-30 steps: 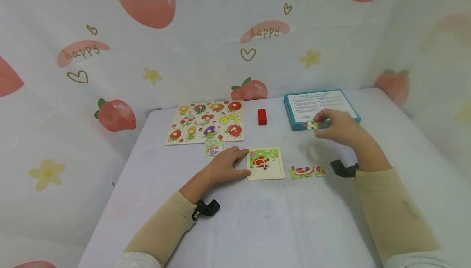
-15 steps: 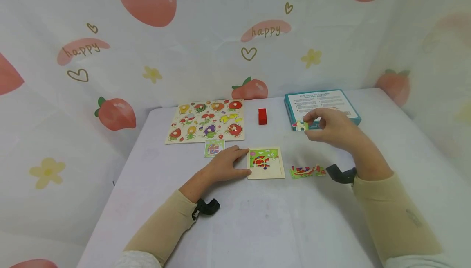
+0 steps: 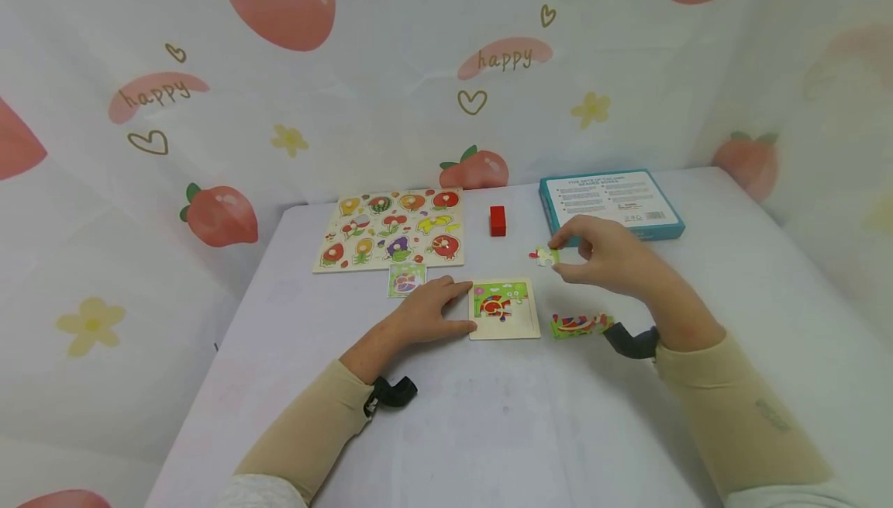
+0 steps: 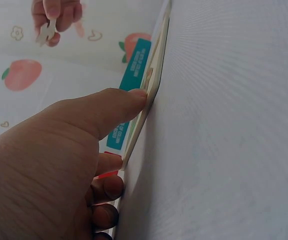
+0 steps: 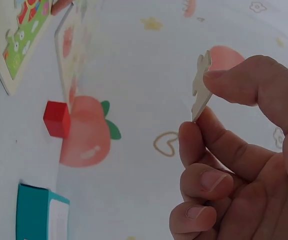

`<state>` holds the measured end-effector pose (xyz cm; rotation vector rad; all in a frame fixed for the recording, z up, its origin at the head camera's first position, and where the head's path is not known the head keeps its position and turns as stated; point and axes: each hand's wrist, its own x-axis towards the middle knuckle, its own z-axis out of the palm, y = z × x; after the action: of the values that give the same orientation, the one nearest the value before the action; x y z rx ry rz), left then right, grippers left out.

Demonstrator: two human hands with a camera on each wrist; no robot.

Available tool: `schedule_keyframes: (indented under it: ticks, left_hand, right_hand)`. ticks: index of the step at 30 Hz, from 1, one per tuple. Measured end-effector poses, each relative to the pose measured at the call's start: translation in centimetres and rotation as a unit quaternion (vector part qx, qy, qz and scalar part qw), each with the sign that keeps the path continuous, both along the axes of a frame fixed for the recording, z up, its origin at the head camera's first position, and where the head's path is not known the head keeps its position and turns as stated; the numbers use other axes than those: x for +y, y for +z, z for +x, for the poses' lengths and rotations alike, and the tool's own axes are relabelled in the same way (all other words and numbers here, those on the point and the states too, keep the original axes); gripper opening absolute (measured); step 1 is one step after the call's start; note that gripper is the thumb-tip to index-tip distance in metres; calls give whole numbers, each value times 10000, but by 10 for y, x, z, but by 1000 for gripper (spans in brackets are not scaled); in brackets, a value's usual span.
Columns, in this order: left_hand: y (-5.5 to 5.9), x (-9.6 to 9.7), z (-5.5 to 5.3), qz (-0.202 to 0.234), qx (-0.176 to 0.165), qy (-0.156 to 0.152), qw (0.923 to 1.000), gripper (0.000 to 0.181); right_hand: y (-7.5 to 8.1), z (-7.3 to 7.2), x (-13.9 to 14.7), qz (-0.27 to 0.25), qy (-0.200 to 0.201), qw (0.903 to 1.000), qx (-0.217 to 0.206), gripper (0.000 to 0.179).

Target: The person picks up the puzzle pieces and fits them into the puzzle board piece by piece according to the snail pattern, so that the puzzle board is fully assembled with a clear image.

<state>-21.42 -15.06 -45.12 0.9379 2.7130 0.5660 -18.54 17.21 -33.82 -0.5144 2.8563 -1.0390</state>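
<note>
My right hand pinches a small jigsaw piece between thumb and fingertips, held up above the table. In the right wrist view the piece shows its pale wooden edge. A square wooden puzzle board lies in the middle, its upper left part filled with green and red pieces. Along its left edge rests my left hand, thumb and index finger touching the frame. The left wrist view shows that thumb against the board's rim, other fingers loosely bent. Right of the board lie loose puzzle pieces, red and green.
A fruit peg board lies at the back left, with a small picture card at its front edge. Behind the puzzle stands a red block. A teal box lies at the back right, before the fabric backdrop.
My right hand has moved left and slightly nearer, carrying the jigsaw piece from in front of the teal box towards the puzzle board. The left hand has stayed put.
</note>
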Motion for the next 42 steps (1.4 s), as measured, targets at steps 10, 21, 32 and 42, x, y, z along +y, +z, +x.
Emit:
schedule_keyframes:
  ticks: [10, 21, 32, 42]
  left_hand:
    - [2, 1, 1, -31, -62, 57, 10000, 75]
    - [2, 1, 1, -35, -41, 65, 10000, 76]
    - [4, 1, 3, 6, -48, 39, 10000, 76]
    - [0, 0, 0, 2, -5, 12, 10000, 76]
  right_hand:
    - [-17, -4, -15, 149, 435, 9986, -261, 33]
    - [-36, -12, -25, 605, 723, 9938, -582, 23]
    - [-53, -20, -31, 1141, 983, 9849, -853, 16]
    - [-68, -24, -35, 1340, 1013, 9815, -922, 9]
